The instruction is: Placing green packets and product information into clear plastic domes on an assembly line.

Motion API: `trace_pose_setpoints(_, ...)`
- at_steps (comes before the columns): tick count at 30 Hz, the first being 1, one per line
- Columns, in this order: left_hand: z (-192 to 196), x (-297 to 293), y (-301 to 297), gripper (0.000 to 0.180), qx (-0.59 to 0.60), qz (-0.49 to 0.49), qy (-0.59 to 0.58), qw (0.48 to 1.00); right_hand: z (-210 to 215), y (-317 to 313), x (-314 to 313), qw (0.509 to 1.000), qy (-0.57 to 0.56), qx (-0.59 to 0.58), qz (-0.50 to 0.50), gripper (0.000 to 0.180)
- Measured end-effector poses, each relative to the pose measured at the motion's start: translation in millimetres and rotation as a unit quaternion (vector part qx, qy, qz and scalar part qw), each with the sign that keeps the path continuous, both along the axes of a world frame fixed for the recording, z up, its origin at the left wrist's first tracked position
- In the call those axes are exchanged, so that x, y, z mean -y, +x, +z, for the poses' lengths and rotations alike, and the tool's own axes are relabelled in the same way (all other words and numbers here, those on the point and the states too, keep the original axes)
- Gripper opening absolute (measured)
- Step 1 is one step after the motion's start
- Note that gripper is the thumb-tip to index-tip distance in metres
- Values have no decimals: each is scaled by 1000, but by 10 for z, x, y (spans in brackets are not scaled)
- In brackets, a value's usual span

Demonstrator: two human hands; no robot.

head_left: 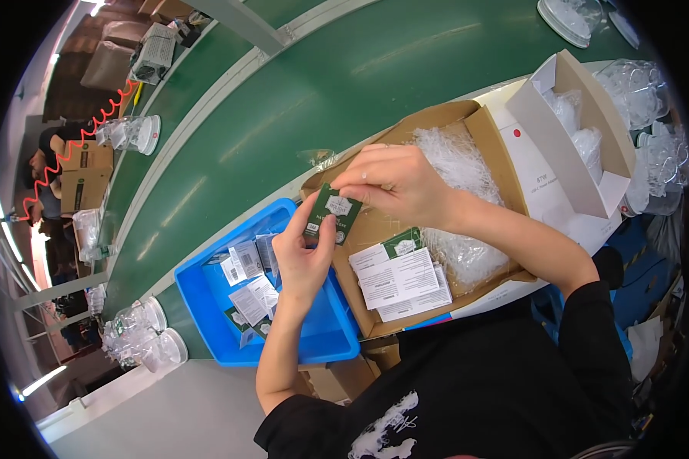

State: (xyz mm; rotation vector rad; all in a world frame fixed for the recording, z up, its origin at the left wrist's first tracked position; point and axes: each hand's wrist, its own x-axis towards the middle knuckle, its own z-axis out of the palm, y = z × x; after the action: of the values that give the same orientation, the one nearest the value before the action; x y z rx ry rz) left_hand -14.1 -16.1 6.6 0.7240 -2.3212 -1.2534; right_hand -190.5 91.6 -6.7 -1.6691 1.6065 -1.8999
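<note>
My left hand (302, 256) holds a small green printed card-like packet (334, 216) upright, thumb across its front. My right hand (398, 180) is closed in a pinch at the packet's upper edge; what sits between its fingertips is too small to make out. Below both hands, a shallow cardboard tray (505, 164) contains a pile of white printed leaflets (400, 284), a green packet (403, 242) partly under them, and a heap of clear, thin plastic strands (467, 258). To the left stands a blue plastic bin (314, 346) with several green packets and white leaflets (254, 300) inside.
A white box (542, 177) lies under the tray's right side, bearing an open white carton (618, 157) with clear bagged items. Clear plastic jars (658, 172) crowd the far right; more jars (142, 336) stand left. A green conveyor (321, 84) runs behind. Another person is far left.
</note>
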Motion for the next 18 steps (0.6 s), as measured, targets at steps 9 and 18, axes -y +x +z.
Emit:
trace_pose_setpoints(9, -6, -5, 6, 38, 11, 0, -19, 1000, 0, 7, -4, 1000, 2, 9, 3, 12)
trace_pose_setpoints(18, 13, -18, -8, 38, 18, -16, -38, 999, -30, 18, 15, 1000, 2, 1, 4, 14)
